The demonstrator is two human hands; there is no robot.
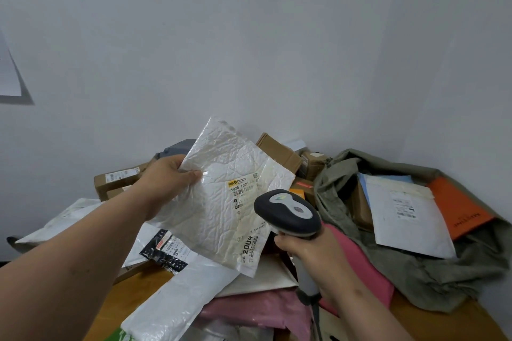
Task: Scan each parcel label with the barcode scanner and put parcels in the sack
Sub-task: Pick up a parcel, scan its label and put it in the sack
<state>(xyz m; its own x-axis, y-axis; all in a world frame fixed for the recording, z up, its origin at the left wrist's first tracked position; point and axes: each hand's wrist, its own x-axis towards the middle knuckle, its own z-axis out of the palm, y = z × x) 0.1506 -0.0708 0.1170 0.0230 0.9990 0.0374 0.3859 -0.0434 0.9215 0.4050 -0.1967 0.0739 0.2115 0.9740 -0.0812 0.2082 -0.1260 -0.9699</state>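
Left hand [169, 178] pinches the upper left corner of a white bubble mailer [230, 194], thumb on the front face, fingers behind it. Mailer is held up tilted at frame center, clear of the pile, label [245, 194] facing the camera (yellow logo block, printed digits and a barcode strip, lower part reads "2004").

Right hand [307, 252] is wrapped around the grey handle of the scanner [288, 213], lower center-right. Scanner head sits just right of the mailer's lower edge, overlapping it in the view; can't tell if they touch. Cable runs down from the handle base toward the bottom edge.

Sack [415, 271]: olive-green fabric, right side of the frame, mouth open, lying on the wooden table [144, 285]. Inside it: a white mailer [407, 219] with a label, an orange envelope [460, 207] at its right, something blue behind.

Below the held mailer, pile of unsorted parcels: white poly bag [177, 304] at lower center, small black packet [164, 250] on top of it, pink bags [255, 310] at bottom center. Cardboard boxes [279, 152] stacked against the wall behind, mid-frame. A faint red patch shows on one box right of the mailer.
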